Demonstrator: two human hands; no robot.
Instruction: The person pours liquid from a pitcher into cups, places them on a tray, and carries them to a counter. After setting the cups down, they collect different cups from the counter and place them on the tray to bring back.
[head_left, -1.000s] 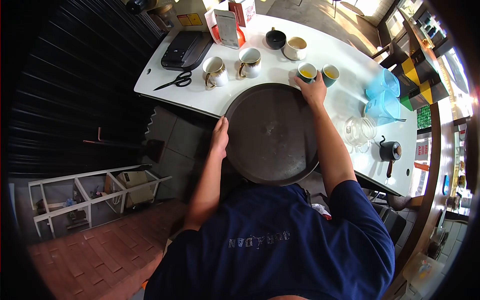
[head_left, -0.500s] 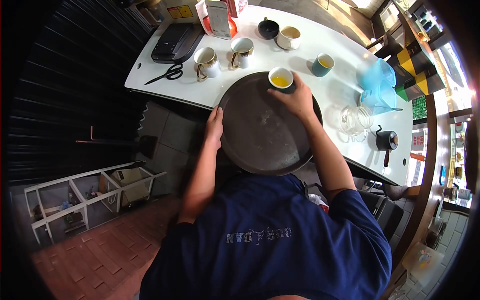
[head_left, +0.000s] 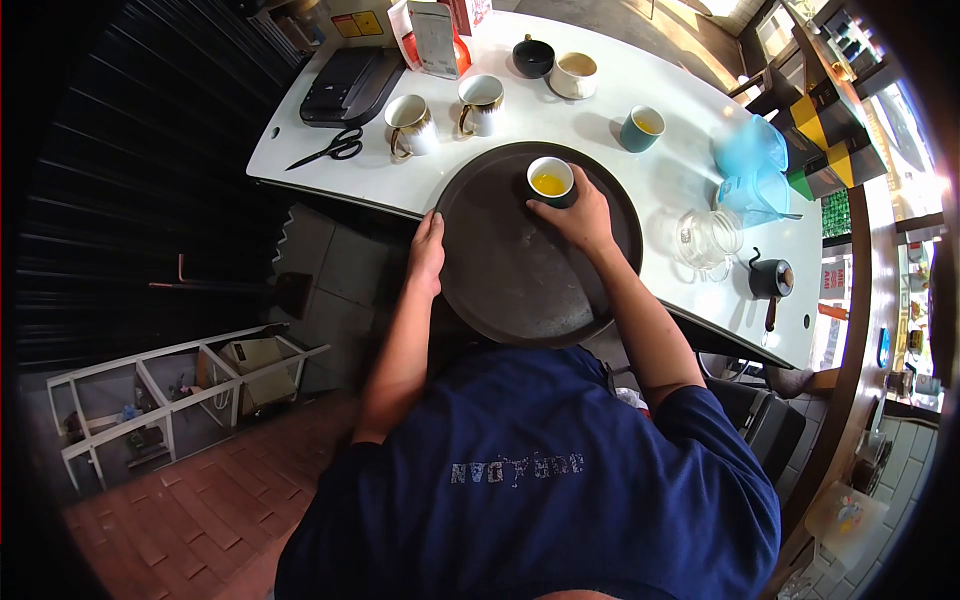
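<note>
Right hand [head_left: 580, 214] at centre of frame, fingers clamped around the green cup [head_left: 550, 182] from the lower right. The cup is upright, holds yellow liquid and sits over the upper part of the dark tray [head_left: 520, 285]; cannot tell if it rests fully on it. Left hand [head_left: 428, 252] is at the tray's left edge, fingers curled over the rim. The tray overhangs the near edge of the white worktop [head_left: 560, 125]. Second green cup [head_left: 640, 128] is to the upper right, apart from the tray. Two white mugs [head_left: 411, 124] are upper left, with scissors [head_left: 328, 150] further left. Glass jug [head_left: 706, 240] is just right of the tray.
</note>
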